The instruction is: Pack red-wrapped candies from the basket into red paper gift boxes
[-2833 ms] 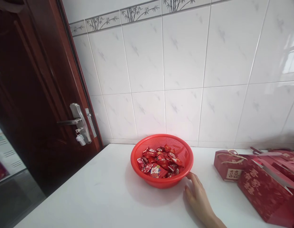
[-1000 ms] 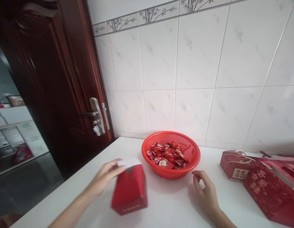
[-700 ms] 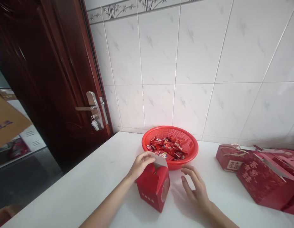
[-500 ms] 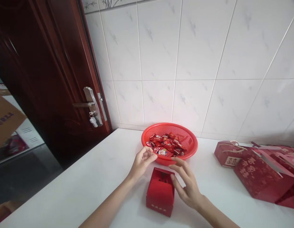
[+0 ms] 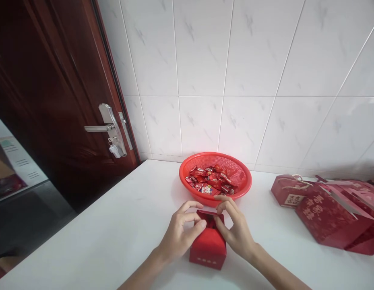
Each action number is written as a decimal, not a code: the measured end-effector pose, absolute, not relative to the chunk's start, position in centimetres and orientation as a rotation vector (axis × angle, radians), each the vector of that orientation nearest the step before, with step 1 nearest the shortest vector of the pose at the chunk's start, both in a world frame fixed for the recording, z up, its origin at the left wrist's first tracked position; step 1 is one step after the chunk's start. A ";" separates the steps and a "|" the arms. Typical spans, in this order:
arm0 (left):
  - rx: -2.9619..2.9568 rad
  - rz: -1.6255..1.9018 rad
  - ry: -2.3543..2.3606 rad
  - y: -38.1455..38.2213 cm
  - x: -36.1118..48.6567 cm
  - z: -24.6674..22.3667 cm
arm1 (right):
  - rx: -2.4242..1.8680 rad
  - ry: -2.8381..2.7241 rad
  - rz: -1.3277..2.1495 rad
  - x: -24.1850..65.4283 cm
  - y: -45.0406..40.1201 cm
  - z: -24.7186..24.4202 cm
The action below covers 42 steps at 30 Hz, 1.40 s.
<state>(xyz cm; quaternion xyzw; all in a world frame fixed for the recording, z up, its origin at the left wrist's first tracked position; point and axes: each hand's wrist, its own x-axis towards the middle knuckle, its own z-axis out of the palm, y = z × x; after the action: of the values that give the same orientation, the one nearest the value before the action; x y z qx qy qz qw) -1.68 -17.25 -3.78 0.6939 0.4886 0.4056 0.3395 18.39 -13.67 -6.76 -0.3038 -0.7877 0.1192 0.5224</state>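
Observation:
A small red gift box point(image 5: 207, 246) stands on the white tabletop with its top partly open and a dark gap showing. My left hand point(image 5: 177, 234) is at its left upper edge, fingers curled and thumb on the front flap. From the right, my right hand point(image 5: 237, 230) grips the back flap, its thumb at the opening and its index finger over the far side. Just beyond the box sits a red plastic basket point(image 5: 246, 183) holding several red-wrapped candies point(image 5: 212, 180). What lies inside the box is mostly hidden.
Red paper gift bags point(image 5: 331, 217) and a smaller box with a string handle point(image 5: 291, 191) stand at the right. A tiled wall point(image 5: 201, 121) backs the white table point(image 5: 123, 225). At the left is a dark wooden door point(image 5: 63, 100) with keys point(image 5: 114, 151) in its lock.
My left hand has come down from the basket's near rim to the box. My right hand has closed in at the box's top. The view has shifted slightly.

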 end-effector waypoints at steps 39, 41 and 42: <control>1.514 0.936 0.904 -16.7 -3.1 -4.3 | -0.777 -2.356 0.491 18.5 -16.9 -2.8; 1.498 0.930 0.899 -16.7 -3.2 -4.5 | -0.791 -2.351 0.480 18.7 -16.9 -2.7; 1.492 0.931 0.910 -16.7 -3.2 -4.5 | -0.811 -2.346 0.483 18.9 -16.9 -2.6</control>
<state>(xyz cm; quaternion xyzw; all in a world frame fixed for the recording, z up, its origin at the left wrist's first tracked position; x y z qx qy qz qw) -3.20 -16.68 -4.50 0.6301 0.3842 0.3931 0.5485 18.86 -16.91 -2.59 -0.3058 -0.8845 0.1822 0.3015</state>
